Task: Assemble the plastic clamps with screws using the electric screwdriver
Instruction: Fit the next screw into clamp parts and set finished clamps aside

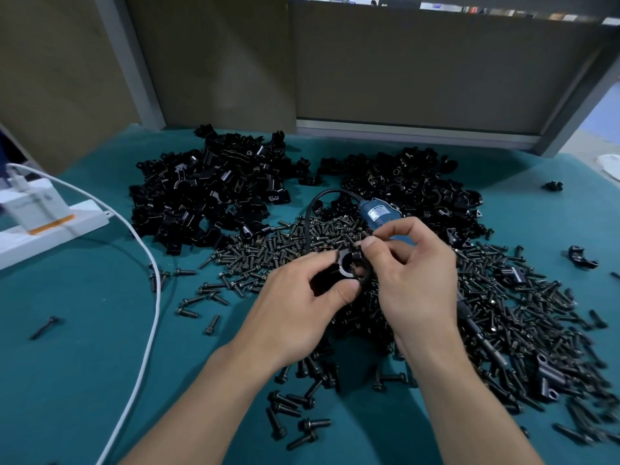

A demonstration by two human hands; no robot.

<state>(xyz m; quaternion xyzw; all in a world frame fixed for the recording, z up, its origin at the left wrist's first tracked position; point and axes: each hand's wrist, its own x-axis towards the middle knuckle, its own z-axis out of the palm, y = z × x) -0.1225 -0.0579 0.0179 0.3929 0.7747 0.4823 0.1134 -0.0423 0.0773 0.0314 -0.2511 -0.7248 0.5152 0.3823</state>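
Fingers (pixel 347 290) of left hand (pixel 295 297) grip one black clamp (pixel 345 266) above mid tabletop (pixel 84 330); right hand (pixel 412 283) pinches what looks like a screw (pixel 357 245) at its top. Far clamp heaps (pixel 208 193) appear unassembled, so most work remains. Loose screw pile (pixel 503 313) surrounds. Electric screwdriver (pixel 379 213) lies untouched just beyond, its cord (pixel 310 223) looping close to the hands.

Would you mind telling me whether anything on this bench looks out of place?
One screw lies alone far left, beyond the white cable, away from the screw heap; a clamp piece also sits apart near the right edge.
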